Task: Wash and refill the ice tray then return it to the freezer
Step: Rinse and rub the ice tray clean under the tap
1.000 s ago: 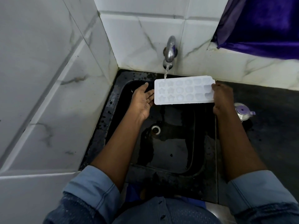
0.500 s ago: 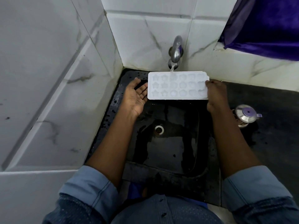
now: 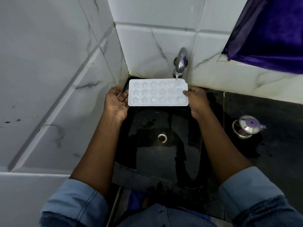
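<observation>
A white ice tray [image 3: 157, 93] with star, round and heart moulds is held level over the black sink [image 3: 164, 154], cavities up. Water runs from the metal tap [image 3: 180, 62] into the tray's far right corner. My right hand [image 3: 196, 99] pinches the tray's right end, thumb on top. My left hand [image 3: 117, 102] lies palm up with straight fingers at the tray's left end, its fingertips under that edge.
White marble-look tiles wall the sink on the left and behind. A black counter [image 3: 270, 145] stretches right, with a small steel lidded pot [image 3: 247, 126] on it. A purple cloth [image 3: 270, 30] hangs at the top right. The drain [image 3: 162, 138] sits mid-basin.
The tray has slid left under the tap, so the stream now lands on its right end instead of its left. Both hands moved with it.
</observation>
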Available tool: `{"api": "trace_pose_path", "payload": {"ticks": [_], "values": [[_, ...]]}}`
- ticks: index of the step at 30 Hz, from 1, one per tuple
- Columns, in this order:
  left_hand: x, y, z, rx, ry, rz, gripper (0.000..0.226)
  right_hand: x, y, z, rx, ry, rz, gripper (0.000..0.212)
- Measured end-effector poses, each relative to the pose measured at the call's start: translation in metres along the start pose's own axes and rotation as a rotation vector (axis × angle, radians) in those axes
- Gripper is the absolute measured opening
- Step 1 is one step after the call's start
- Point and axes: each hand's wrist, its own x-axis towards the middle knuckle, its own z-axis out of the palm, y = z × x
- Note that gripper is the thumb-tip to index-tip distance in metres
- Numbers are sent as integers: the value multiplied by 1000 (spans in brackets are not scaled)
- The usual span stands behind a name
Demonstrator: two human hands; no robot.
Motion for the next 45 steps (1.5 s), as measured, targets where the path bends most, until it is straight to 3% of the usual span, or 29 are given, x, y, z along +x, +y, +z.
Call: {"api": "trace_pose_path", "payload": {"ticks": [12, 21, 25, 35, 42, 45], "values": [[-8, 4, -8, -51, 16, 17, 20, 1, 1, 0, -26, -88, 2, 33], [-26, -24, 39, 12, -101, -60, 35, 9, -12, -44, -68, 99, -62, 29], [-35, -36, 67, 30, -169, -110, 18, 14, -15, -73, -86, 192, -75, 29], [-45, -46, 98, 46, -232, -169, 19, 16, -14, -114, -50, 314, -52, 32], [-50, -53, 94, 125, -215, -176, 52, 13, -13, -116, -84, 378, -50, 27], [-48, -52, 89, 118, -224, -166, 35, 14, -11, -111, -62, 356, -56, 24]]}}
